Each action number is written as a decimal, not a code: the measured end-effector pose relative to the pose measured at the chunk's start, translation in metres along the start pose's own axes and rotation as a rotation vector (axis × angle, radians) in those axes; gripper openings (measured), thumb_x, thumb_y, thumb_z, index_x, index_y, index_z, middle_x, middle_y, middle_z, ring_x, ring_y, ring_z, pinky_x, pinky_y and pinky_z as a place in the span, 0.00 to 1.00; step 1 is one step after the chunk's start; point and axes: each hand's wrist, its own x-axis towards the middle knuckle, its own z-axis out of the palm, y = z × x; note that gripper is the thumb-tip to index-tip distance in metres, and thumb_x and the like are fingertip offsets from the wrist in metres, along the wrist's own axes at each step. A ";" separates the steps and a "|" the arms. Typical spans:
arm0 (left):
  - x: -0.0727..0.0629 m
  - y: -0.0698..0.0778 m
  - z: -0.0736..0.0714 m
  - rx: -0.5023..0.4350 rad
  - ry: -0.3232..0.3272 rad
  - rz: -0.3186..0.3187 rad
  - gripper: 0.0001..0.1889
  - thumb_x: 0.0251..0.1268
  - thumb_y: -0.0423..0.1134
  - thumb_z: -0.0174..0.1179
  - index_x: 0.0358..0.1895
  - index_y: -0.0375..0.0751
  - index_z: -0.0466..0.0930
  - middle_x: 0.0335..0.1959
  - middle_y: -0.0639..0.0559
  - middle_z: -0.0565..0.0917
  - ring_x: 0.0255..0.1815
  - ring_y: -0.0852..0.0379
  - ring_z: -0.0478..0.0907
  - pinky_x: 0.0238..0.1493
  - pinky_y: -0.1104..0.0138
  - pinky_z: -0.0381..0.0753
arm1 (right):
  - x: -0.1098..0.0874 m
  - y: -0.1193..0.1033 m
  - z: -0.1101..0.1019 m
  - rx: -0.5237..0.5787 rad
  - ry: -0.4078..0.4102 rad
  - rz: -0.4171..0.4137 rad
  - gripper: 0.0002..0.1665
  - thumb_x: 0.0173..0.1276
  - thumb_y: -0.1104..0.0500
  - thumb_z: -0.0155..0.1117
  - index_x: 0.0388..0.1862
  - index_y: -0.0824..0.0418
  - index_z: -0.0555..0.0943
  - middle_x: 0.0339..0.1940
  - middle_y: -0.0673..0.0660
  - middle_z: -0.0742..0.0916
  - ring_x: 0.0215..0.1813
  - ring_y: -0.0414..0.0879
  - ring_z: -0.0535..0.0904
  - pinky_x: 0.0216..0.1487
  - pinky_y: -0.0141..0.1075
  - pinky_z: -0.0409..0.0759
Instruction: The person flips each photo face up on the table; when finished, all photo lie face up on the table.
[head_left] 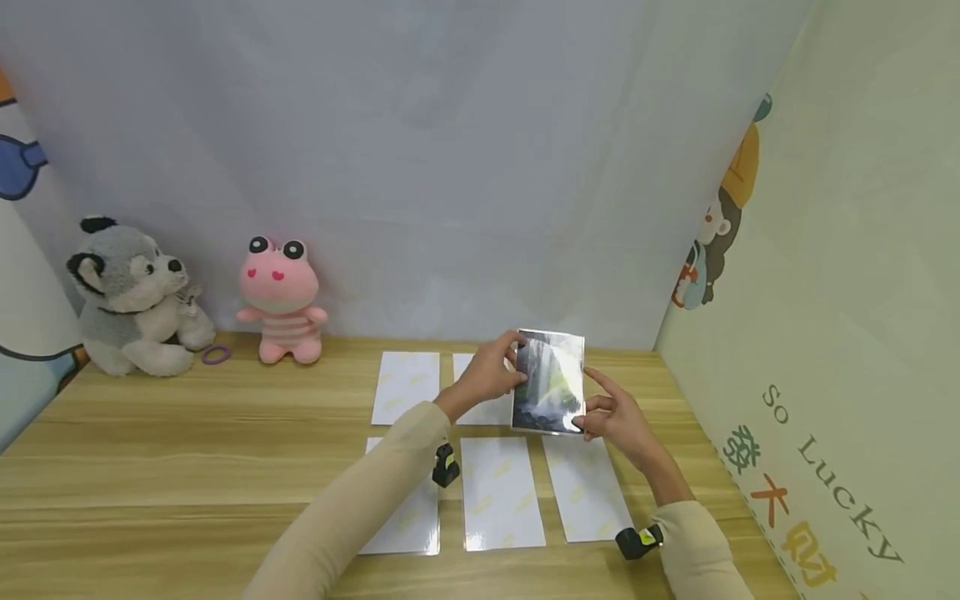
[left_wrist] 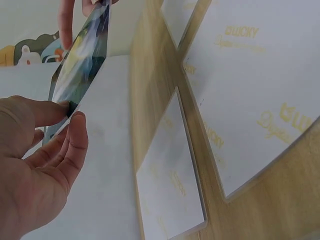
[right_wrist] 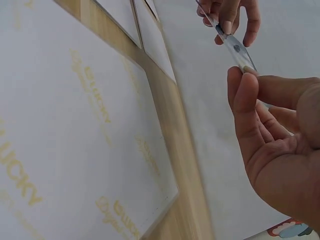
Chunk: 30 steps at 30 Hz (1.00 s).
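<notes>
Glossy waterfall photo (head_left: 551,379) up off the table (head_left: 187,467), well to the right of the pink plush toy (head_left: 279,292), with the printed side in plain view. Pinching its left edge with the left hand (head_left: 489,368) and its right edge, low down, with the right hand (head_left: 621,423). Best bet tbh: grip only the rim to avoid smudging the shiny face, pinch lightly so as not to bow it, and tilt to dodge glare. Also, don't brush the white sheets (head_left: 502,493) right of the pink plush toy; probably easy to nudge crooked.
</notes>
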 end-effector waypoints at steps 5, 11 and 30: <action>-0.006 0.003 0.000 0.064 -0.082 0.001 0.32 0.60 0.33 0.70 0.68 0.38 0.69 0.46 0.38 0.82 0.19 0.58 0.80 0.25 0.69 0.79 | 0.000 0.001 -0.003 0.026 0.008 0.000 0.51 0.64 0.77 0.61 0.81 0.62 0.51 0.32 0.51 0.82 0.28 0.39 0.81 0.33 0.33 0.84; -0.007 0.002 0.002 0.049 -0.125 -0.013 0.37 0.58 0.37 0.73 0.71 0.38 0.67 0.51 0.38 0.80 0.21 0.58 0.80 0.24 0.69 0.78 | -0.001 0.003 -0.006 0.066 0.007 0.020 0.51 0.64 0.74 0.64 0.81 0.62 0.50 0.33 0.52 0.83 0.28 0.40 0.81 0.33 0.32 0.83; 0.008 -0.006 0.021 0.235 -0.159 0.027 0.45 0.54 0.44 0.76 0.74 0.37 0.64 0.33 0.51 0.77 0.30 0.59 0.69 0.35 0.67 0.70 | 0.009 0.010 -0.023 -0.041 0.006 0.057 0.49 0.64 0.75 0.64 0.81 0.63 0.53 0.32 0.49 0.84 0.33 0.38 0.83 0.39 0.34 0.85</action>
